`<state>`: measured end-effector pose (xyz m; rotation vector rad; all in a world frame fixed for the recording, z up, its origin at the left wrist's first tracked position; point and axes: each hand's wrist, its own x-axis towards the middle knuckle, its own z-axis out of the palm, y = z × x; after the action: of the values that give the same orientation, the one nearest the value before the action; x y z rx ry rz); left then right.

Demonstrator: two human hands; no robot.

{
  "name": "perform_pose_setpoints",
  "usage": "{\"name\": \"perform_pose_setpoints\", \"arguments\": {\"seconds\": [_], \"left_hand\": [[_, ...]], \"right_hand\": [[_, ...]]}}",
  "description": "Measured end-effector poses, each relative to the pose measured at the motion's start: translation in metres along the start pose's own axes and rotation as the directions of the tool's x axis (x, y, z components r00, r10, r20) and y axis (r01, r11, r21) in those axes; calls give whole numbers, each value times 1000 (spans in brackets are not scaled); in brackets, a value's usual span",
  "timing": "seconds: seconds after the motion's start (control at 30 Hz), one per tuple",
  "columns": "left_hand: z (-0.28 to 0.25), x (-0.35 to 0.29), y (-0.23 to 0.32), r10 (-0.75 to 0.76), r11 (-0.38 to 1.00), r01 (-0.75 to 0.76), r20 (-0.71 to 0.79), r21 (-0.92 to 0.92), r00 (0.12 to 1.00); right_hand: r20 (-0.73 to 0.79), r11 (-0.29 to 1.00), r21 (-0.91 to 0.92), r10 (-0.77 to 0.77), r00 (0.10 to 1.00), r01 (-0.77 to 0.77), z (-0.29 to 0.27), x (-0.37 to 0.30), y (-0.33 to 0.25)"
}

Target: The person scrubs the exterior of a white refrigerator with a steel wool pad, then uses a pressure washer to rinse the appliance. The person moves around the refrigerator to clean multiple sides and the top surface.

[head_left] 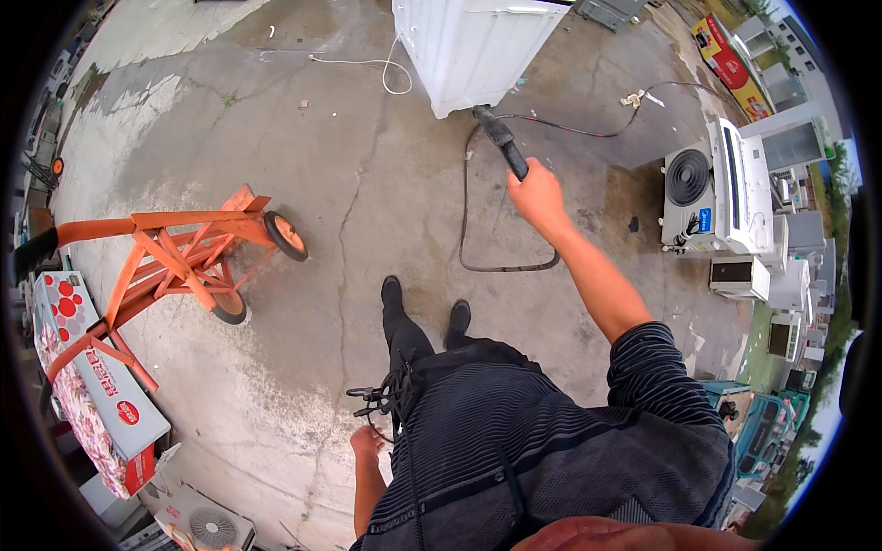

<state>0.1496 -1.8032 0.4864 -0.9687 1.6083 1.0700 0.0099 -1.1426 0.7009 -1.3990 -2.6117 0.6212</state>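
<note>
My right hand [537, 195] is stretched forward and wrapped round the grip of a black spray gun [497, 134]. The gun's far end points toward the lower corner of a white, box-shaped appliance [473, 55] standing upright ahead. A dark hose [464, 211] loops over the ground below the gun and passes behind my right forearm. My left hand [367, 441] hangs low beside my waist, fingers curled in, close to a bundle of black cords [375, 397]. Whatever lies inside those fingers is too small to make out.
An orange hand truck [175, 253] with two wheels rests at the left, beside a long printed carton [115, 386]. Several appliances line the right, including a white air-conditioner unit [735, 188]. A white power cord [395, 69] trails from the upright appliance across the cracked concrete [312, 156].
</note>
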Motion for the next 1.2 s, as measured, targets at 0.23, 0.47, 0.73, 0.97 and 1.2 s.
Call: {"name": "perform_pose_setpoints", "arguments": {"seconds": [0.23, 0.47, 0.73, 0.97, 1.2], "left_hand": [[-18, 22, -34, -189, 982, 188, -49, -14, 981], [-5, 58, 147, 93, 973, -99, -37, -207, 995], [-16, 34, 251, 242, 919, -250, -62, -306, 968], [-44, 52, 123, -156, 958, 126, -101, -257, 983], [-50, 37, 94, -334, 933, 313, -97, -179, 938]], "right_hand": [[65, 967, -212, -129, 990, 140, 29, 23, -36], [224, 870, -393, -223, 949, 298, 79, 63, -114], [292, 836, -460, -176, 940, 300, 129, 98, -151], [326, 835, -464, -150, 934, 296, 144, 90, -152], [129, 924, -325, -168, 977, 202, 126, 98, -174]]}}
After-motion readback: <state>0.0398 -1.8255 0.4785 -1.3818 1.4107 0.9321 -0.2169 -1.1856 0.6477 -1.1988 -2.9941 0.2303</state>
